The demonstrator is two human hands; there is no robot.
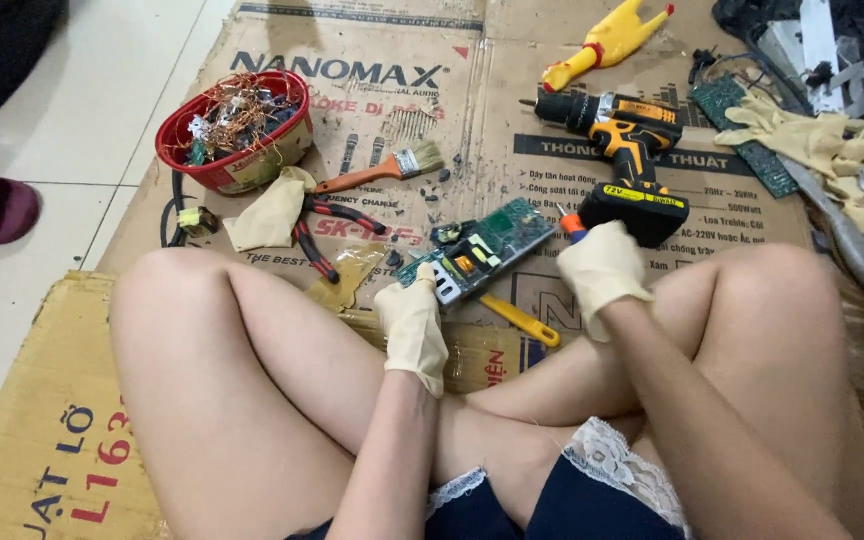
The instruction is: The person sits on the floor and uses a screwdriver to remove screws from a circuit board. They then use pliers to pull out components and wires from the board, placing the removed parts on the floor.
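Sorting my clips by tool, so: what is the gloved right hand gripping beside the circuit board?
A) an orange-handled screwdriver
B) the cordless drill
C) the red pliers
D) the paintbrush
A: the right hand closes on an orange-handled screwdriver next to the circuit board steadied by the left hand.

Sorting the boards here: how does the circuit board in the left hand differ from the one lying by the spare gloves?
The held circuit board is lifted in the left hand and crowded with components. The far circuit board lies flat on the cardboard, partly under gloves, looking barer. Both are green.
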